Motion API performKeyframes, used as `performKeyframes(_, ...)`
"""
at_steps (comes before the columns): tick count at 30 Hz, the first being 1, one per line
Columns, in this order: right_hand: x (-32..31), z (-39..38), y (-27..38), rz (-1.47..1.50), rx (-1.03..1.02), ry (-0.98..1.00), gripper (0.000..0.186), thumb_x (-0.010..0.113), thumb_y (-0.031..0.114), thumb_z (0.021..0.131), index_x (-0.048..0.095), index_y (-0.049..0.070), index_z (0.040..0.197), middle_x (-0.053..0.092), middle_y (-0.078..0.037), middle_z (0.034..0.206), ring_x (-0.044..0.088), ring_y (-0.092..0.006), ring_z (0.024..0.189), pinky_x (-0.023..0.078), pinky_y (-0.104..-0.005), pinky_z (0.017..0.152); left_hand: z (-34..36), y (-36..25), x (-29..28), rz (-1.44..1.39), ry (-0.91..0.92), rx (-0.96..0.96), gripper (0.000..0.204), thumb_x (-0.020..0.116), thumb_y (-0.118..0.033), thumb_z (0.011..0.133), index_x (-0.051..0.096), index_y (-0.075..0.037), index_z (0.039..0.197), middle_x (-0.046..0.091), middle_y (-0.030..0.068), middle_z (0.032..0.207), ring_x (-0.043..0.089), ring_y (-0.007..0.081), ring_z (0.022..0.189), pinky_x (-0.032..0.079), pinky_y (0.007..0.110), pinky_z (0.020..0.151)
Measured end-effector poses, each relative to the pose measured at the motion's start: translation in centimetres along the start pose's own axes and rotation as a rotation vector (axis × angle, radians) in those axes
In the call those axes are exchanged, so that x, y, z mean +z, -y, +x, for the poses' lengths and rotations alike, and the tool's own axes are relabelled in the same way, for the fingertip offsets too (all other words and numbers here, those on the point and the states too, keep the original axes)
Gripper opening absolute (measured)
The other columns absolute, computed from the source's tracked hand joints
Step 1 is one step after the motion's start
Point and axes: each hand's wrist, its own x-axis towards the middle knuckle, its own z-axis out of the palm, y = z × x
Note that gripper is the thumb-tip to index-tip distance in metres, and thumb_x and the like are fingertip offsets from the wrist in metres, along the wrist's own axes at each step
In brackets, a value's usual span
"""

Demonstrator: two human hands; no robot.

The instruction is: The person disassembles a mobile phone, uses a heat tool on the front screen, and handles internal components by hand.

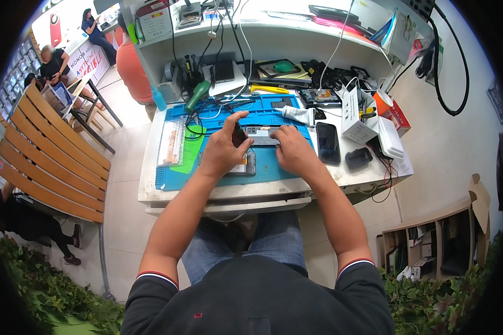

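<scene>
My left hand [223, 151] grips a dark cylindrical tool [238, 133] upright between thumb and fingers. My right hand [290, 148] rests its curled fingertips on the right end of a grey phone part with a camera block [258, 137]. An opened phone [246, 166] lies below that part, partly hidden by my left hand, on the blue repair mat [279, 170]. Left of it lie a green sheet [187, 156] and a clear case of small pieces [169, 142]; a white tube [299, 115] sits above my right hand.
A black phone [328, 143], black case [356, 160] and white boxes [355, 120] crowd the desk's right. A green heat-gun-like tool [197, 96] and cables lie behind the mat, under a shelf [251, 30]. A person in salmon [134, 72] is beyond the desk's left, near a slatted wooden bench [56, 156].
</scene>
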Motion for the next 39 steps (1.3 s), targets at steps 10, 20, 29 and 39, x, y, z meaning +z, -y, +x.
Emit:
performKeyframes(10,2.2,-0.8,3.1,0.257,0.117,0.040,0.024,0.067,0.003,0.097,0.075,-0.002,0.120,0.070,-0.021,0.116,0.073,-0.0442,0.108,0.059,-0.0533,0.097,0.3,0.0,-0.6,-0.061,0.058,0.002,0.078,0.089,-0.005,0.095,0.049,-0.014,0.161,0.082,0.0080,0.096,0.083,0.0181,0.087,0.064,0.033,0.081)
performKeyframes(20,3.0,-0.9,2.8,0.210,0.106,0.075,0.027,0.066,0.004,0.094,0.079,0.002,0.118,0.071,-0.017,0.112,0.074,-0.0411,0.104,0.060,-0.0534,0.092,0.6,-0.1,-0.8,-0.041,0.099,-0.030,0.077,0.087,-0.004,0.096,0.050,-0.017,0.161,0.083,0.0090,0.103,0.083,0.0210,0.093,0.064,0.035,0.086)
performKeyframes(29,3.2,-0.6,3.0,0.233,0.169,0.034,0.021,0.070,0.009,0.095,0.081,0.004,0.111,0.074,-0.015,0.110,0.075,-0.0406,0.101,0.061,-0.0530,0.090,1.5,-1.5,-1.0,-0.099,0.255,-0.021,0.070,0.083,-0.001,0.098,0.055,-0.023,0.158,0.077,0.0039,0.099,0.080,0.0204,0.095,0.063,0.037,0.091)
performKeyframes(39,4.7,0.4,4.1,0.191,0.266,-0.075,0.021,0.084,0.024,0.096,0.082,0.004,0.100,0.078,-0.011,0.099,0.077,-0.0377,0.090,0.060,-0.0509,0.078,2.9,-2.5,-0.9,-0.039,0.262,-0.087,0.059,0.085,-0.008,0.099,0.063,-0.022,0.152,0.073,0.0066,0.089,0.073,0.0212,0.084,0.060,0.037,0.083)
